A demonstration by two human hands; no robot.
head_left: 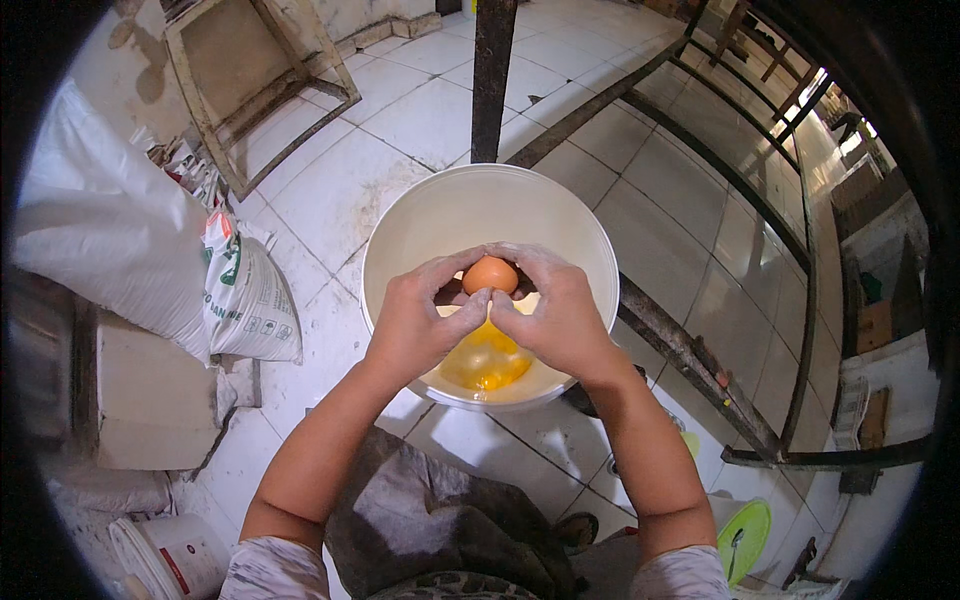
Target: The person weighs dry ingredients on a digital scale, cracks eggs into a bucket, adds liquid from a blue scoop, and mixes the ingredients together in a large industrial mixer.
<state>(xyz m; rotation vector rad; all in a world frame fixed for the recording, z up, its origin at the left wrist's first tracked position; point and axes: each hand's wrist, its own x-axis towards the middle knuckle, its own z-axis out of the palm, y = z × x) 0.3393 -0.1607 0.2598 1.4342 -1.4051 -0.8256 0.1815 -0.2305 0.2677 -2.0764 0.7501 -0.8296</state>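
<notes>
An egg (490,274) is gripped by left hand (422,308) and right hand (562,305), seemingly for cracking; gentle parting seems needed above the bucket (425,215) beneath.

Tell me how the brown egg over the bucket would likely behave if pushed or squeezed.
The brown egg is probably fragile, since raw yolk lies in the white bucket below. Its smooth, rounded form suggests it would roll if nudged on a flat surface, and might slip.
</notes>
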